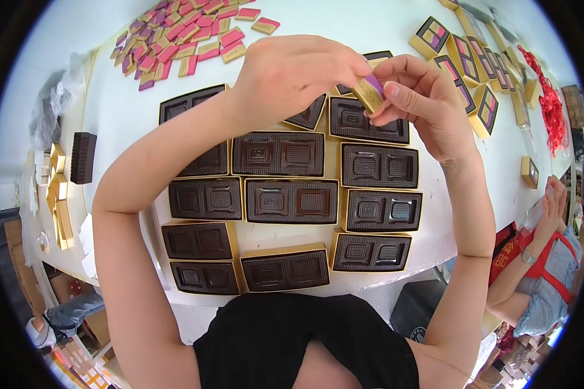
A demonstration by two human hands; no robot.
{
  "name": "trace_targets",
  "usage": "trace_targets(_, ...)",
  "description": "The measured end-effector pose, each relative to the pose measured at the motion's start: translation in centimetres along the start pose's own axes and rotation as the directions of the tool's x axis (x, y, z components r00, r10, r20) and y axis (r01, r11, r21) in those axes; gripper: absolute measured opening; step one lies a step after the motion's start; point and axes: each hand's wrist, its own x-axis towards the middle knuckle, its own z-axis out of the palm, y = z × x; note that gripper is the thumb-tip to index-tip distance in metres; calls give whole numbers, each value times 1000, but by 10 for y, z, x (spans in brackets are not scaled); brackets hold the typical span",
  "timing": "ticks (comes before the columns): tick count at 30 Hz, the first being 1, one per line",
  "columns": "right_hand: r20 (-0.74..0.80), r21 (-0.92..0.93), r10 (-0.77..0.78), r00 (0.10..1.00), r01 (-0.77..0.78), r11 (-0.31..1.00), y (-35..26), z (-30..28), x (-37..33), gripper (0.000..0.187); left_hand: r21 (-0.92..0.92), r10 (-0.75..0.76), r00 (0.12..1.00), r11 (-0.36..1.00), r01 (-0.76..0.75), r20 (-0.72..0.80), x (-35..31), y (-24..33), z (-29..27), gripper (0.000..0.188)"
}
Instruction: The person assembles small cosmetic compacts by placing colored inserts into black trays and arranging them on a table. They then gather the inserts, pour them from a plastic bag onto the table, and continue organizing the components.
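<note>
Both my hands meet over the far part of the table around a small gold-and-purple wrapped piece [370, 95]. My left hand [292, 74] reaches across from the left, its fingers closed at the piece's upper end. From the other side my right hand [422, 97] pinches it between thumb and fingers. Beneath them stand several open gold boxes, each fitted with a dark brown plastic tray [368, 120] of two hollows. The hollows that show, such as those in the middle tray [292, 201], hold nothing. My hands and left arm partly cover the far boxes.
A heap of pink, purple and gold pieces [182, 39] lies far left. Filled boxes [464, 58] stand far right near red ribbon [546, 104]. A stack of dark trays [83, 157] sits at left. Another person's hand [551, 204] shows at the right edge.
</note>
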Motion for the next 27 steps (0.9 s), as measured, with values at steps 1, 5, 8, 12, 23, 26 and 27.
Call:
trace_targets(1,6,-18,12,1000,-12,1000,-2,1,-1,29,-85,-59,997,994,62,41,1,2,1,10)
trace_targets(5,24,-60,-1,1000,2,998,-1,-6,-4,39,-297,-224,958,916,269,177,11,4,8,15)
trace_targets(8,-117,-92,-85,989,74,993,8,-7,-8,39,-214,-489,862,835,507,132,21,-6,5,29)
trace_targets(12,-319,-415,-315,894,168,894,28,5,-12,19,125,-333,822,942,311,462,-2,-23,0,31)
trace_targets(23,-222,-739,-321,921,56,671,33,19,-5,12,144,-259,791,966,215,554,-18,4,5,51)
trace_targets(26,-222,-718,-384,896,116,686,38,28,-9,6,217,-267,829,959,181,492,-28,24,15,60)
trace_targets(27,-222,-703,-412,884,147,696,41,30,-9,5,273,-300,835,943,188,461,-29,29,20,58)
